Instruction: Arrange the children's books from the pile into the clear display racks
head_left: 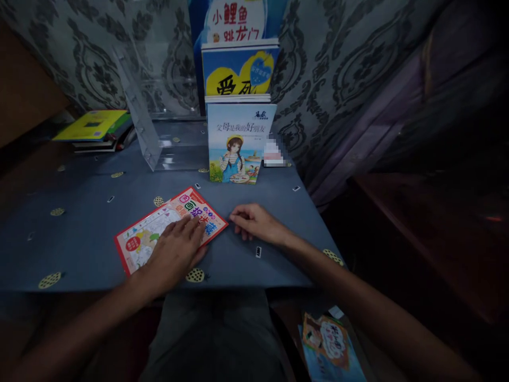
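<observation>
A red-bordered picture book (pixel 139 241) with colourful lettering lies aslant on the blue-grey tablecloth. Flat across its cover rests my left hand (pixel 177 244), fingers stretched out, hiding part of the drawing and title. My right hand (pixel 254 223) is on the cloth just beside the book's right corner. Its fingers are curled in and the thumb meets the index finger; nothing shows between them. Behind the book, a pale blue book with a girl on its cover (pixel 234 143) stands upright in front of a yellow-and-blue book (pixel 238 69).
A taller blue book (pixel 238 21) stands at the back by the patterned curtain (pixel 310 48). A clear acrylic rack (pixel 139 116) is left of the upright books. Further left lies a book stack (pixel 93 127). Below the table's right front edge is another book (pixel 330 350).
</observation>
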Tool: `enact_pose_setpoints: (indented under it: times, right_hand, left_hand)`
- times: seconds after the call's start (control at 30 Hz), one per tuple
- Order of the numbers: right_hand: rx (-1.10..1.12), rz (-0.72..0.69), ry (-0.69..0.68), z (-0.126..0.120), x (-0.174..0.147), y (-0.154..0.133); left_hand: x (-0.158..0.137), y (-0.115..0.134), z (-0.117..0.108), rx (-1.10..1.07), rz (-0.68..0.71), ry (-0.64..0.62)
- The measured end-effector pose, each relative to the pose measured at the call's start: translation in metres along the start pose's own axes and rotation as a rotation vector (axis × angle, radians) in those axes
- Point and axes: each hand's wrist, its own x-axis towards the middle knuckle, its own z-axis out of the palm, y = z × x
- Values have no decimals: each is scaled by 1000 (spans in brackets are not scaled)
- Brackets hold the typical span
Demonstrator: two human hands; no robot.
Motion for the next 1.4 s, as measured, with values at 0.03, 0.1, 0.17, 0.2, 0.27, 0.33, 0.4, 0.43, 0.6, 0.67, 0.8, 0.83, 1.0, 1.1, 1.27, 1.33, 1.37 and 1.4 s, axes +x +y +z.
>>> enact_pose_setpoints:
  times: [0.03,0.1,0.17,0.2,0.27,0.33,0.4,0.43,0.6,0.67,0.8,0.83,1.0,1.1,1.27,1.33,1.37,1.4]
  right_hand:
    - [-64,-53,65,-2,3,1]
    - [-125,-170,156,-3,9,4]
    - [-114,-263,178,0,15,9]
    - [-102,-292,174,2,16,11]
    - [-105,-330,170,6,17,15]
    - [-126,-352,176,7,14,17]
    - [-136,-365,171,6,10,17]
    - [-134,-369,162,5,9,17]
    - [-133,-388,121,2,5,13]
    - [-138,-400,111,2,4,13]
    - [-123,-411,107,2,4,14]
    - [-120,-412,110,2,4,14]
    - [-125,-419,126,2,4,15]
    - [-128,-458,144,1,1,14]
    - [-286,-593,170,3,-3,12]
    - [-422,-648,159,4,-4,13]
    - [-486,-679,153,4,-4,14]
    - [-541,-709,144,4,-4,16]
  left_hand:
    - [-1,-1,-1,16,29,-4]
    - [-1,-1,-5,39,63,-1]
    - [0,4,-9,65,54,20]
    - [2,7,-11,82,42,34]
    - [5,15,-14,115,22,68]
    - [7,21,-15,135,14,106]
    - [8,25,-15,144,12,141]
    - [8,25,-15,143,13,158]
    - [6,24,-15,80,27,210]
    - [6,22,-16,42,22,210]
    - [6,20,-16,13,13,216]
    - [6,19,-16,15,19,217]
    - [6,21,-17,16,31,217]
    - [6,23,-17,35,22,200]
    - [4,29,-12,93,12,197]
    - [3,30,-9,103,0,206]
    - [3,30,-7,100,-6,206]
    - [2,30,-7,87,-8,200]
